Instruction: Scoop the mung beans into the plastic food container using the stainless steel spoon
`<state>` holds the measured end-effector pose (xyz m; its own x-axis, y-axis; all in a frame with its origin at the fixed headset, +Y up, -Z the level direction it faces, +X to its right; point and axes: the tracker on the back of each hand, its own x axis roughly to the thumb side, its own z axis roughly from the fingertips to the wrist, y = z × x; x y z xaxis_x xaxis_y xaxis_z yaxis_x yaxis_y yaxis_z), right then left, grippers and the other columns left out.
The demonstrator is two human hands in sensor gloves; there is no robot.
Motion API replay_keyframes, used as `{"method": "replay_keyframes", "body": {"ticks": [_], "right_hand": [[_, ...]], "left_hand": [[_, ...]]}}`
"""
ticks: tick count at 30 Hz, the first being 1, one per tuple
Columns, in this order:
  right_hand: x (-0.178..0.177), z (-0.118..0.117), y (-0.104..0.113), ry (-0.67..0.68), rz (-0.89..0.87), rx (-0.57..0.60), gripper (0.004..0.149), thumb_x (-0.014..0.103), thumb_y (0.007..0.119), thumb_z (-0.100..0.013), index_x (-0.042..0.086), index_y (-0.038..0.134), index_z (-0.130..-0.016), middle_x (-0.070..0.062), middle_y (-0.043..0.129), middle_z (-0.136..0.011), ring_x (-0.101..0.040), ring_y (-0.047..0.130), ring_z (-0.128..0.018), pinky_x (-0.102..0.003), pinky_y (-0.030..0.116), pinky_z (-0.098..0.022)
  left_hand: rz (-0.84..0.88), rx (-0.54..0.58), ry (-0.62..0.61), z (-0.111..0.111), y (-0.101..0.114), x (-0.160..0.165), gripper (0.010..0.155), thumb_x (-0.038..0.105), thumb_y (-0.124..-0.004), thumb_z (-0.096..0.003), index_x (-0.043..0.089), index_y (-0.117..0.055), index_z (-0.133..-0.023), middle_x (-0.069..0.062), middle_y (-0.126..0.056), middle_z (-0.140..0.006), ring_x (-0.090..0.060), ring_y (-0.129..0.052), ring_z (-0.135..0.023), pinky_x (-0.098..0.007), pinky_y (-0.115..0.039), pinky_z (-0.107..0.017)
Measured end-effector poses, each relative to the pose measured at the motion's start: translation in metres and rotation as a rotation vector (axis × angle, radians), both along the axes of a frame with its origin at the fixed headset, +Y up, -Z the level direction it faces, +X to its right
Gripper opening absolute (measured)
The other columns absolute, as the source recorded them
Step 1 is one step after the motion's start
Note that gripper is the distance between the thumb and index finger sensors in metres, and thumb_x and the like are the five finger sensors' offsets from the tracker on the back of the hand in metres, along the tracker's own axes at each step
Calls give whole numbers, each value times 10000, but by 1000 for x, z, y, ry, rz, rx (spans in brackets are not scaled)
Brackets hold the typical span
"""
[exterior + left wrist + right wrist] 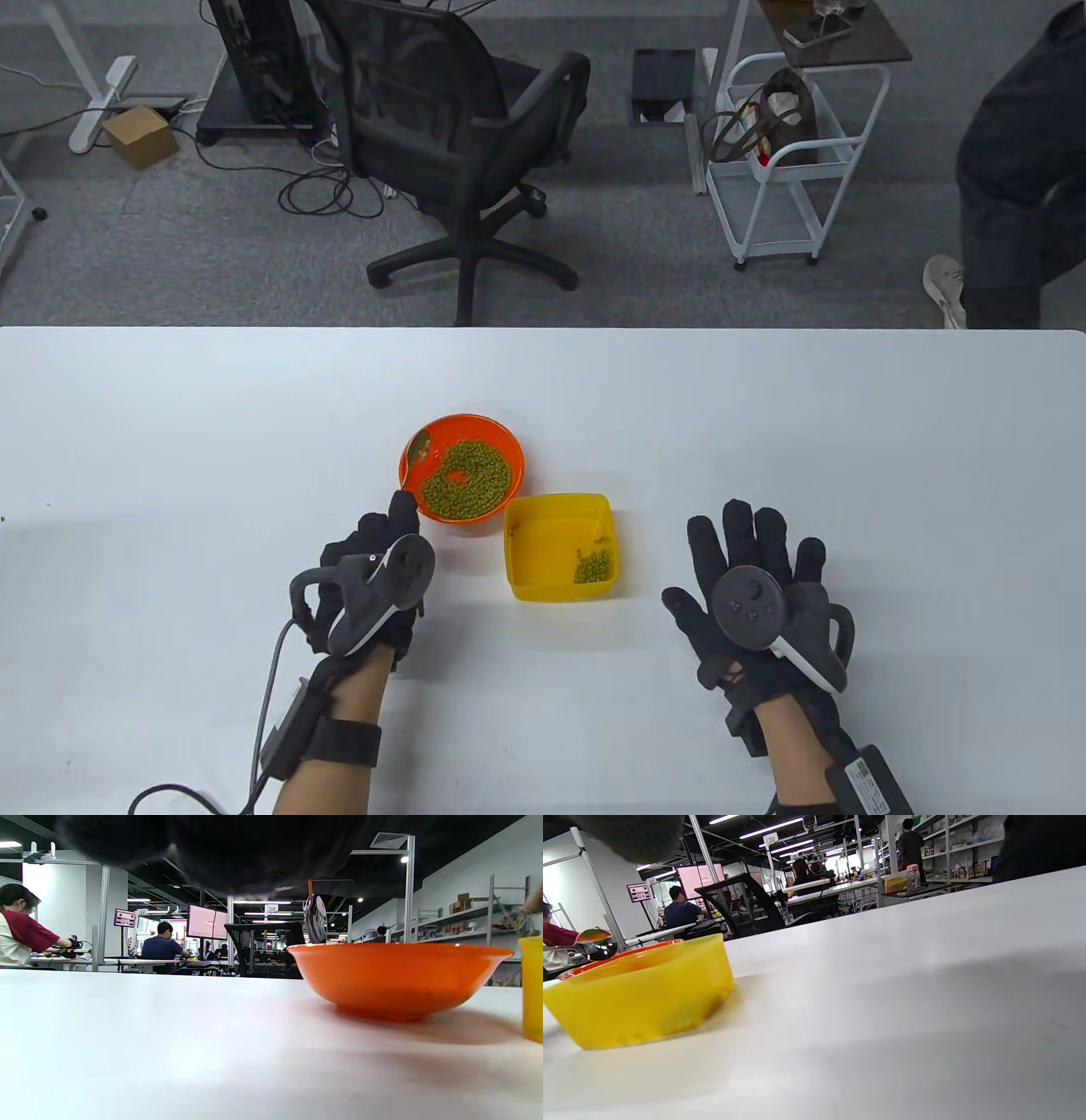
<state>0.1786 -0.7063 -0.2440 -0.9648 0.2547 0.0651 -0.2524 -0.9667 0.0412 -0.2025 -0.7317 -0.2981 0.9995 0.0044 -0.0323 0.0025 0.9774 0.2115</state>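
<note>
An orange bowl (pixel 501 441) of mung beans (pixel 468 480) stands mid-table. A yellow plastic container (pixel 556 586) sits just right of it with a few beans (pixel 593 565) in its near right corner. My left hand (pixel 373 564) holds the handle of a stainless steel spoon (pixel 416 452), whose scoop is over the bowl's left rim. The spoon (pixel 314 918) shows above the bowl (pixel 398 978) in the left wrist view. My right hand (pixel 755 586) rests flat on the table, fingers spread, empty, right of the container (pixel 640 993).
The white table (pixel 848 424) spreads wide around the bowl and container. An office chair (pixel 441 136) and a white cart (pixel 789 153) stand on the floor beyond the far edge. A person's leg (pixel 1010 187) is at the far right.
</note>
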Motion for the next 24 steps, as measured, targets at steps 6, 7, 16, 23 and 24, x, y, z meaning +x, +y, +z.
{"method": "replay_keyframes", "body": {"ticks": [6, 7, 16, 23, 24], "right_hand": [[0, 0, 0, 1, -5, 3, 800, 640, 657, -510, 345, 204, -1100, 29, -53, -1121, -344, -76, -1045, -644, -110, -624], [0, 0, 0, 1, -5, 3, 798, 640, 657, -510, 347, 208, -1101, 30, -53, -1121, -344, -75, -1045, -645, -109, -623], [0, 0, 0, -1, -6, 2, 800, 640, 658, -509, 347, 205, -1100, 32, -55, -1121, -343, -76, -1045, -645, -111, -623], [0, 0, 0, 1, -6, 2, 799, 641, 657, -509, 347, 205, -1100, 31, -54, -1121, -342, -76, -1045, -645, -110, -623], [0, 0, 0, 1, -6, 2, 798, 641, 656, -509, 349, 206, -1100, 31, -55, -1121, -342, -77, -1045, -645, -110, -623]], "left_hand": [[-10, -30, 21, -1, -2, 3, 487, 315, -628, -475, 272, -644, -959, 5, -869, -656, -128, -967, -305, -420, -849, -372], [-19, -30, 18, -1, -2, 3, 488, 316, -628, -474, 270, -644, -960, 6, -869, -656, -127, -968, -303, -419, -850, -372], [-48, -55, 26, -1, -4, 6, 545, 317, -630, -473, 241, -540, -1006, 15, -868, -656, -125, -967, -302, -419, -850, -372], [-72, -69, 35, -1, -3, 9, 535, 314, -635, -468, 216, -577, -991, 12, -873, -651, -122, -969, -295, -418, -854, -367], [-75, -67, 36, -1, -2, 9, 532, 314, -635, -469, 218, -581, -989, 16, -873, -650, -121, -969, -294, -418, -854, -366]]}}
